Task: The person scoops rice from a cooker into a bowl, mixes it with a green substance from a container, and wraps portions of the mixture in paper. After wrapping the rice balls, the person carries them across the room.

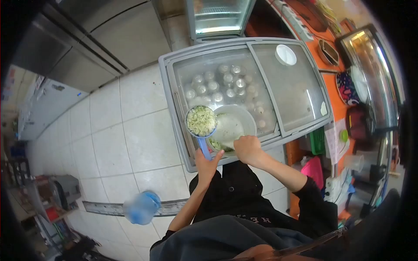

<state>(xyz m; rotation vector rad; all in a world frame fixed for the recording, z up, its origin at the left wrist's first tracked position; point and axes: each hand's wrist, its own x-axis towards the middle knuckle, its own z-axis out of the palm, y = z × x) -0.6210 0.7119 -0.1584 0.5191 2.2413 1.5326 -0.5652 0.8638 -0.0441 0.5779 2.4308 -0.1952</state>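
Note:
My left hand (207,162) grips the blue handle of a small round scoop cup (201,121) filled with pale green shredded food. The cup is held up beside a white bowl (242,116). My right hand (247,148) is closed on the bowl's near rim, tilting it; a little green food lies at the bowl's low edge. Both are over the near left glass lid of a chest freezer (174,113).
Inside the freezer, several round containers (220,82) show through the glass. A white lid (285,55) lies on the right sliding pane. An orange counter (339,100) with clutter runs along the right. A blue water jug (141,207) stands on the tiled floor.

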